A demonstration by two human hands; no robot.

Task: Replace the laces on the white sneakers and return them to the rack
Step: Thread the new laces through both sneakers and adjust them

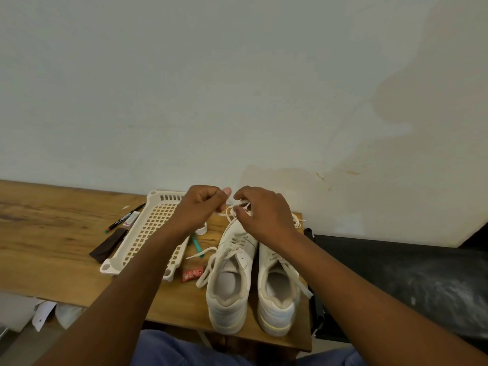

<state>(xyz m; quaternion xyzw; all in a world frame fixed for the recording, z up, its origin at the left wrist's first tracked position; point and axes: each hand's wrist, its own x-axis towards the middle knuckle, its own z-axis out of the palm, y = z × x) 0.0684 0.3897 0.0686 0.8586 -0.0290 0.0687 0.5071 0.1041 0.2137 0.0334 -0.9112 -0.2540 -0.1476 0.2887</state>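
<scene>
lace sits pinched between left hand and right hand, both curled on it above the toe of the left sneaker, whose long axis runs away from the person; right sneaker touches alongside.

2 white sneakers stand side by side on the table, heels toward the viewer, toes toward the wall — the left sneaker just beside the right sneaker. A white lace trails loose from the left one's eyelets onto the wood; its upper end is raised above the toe.
</scene>
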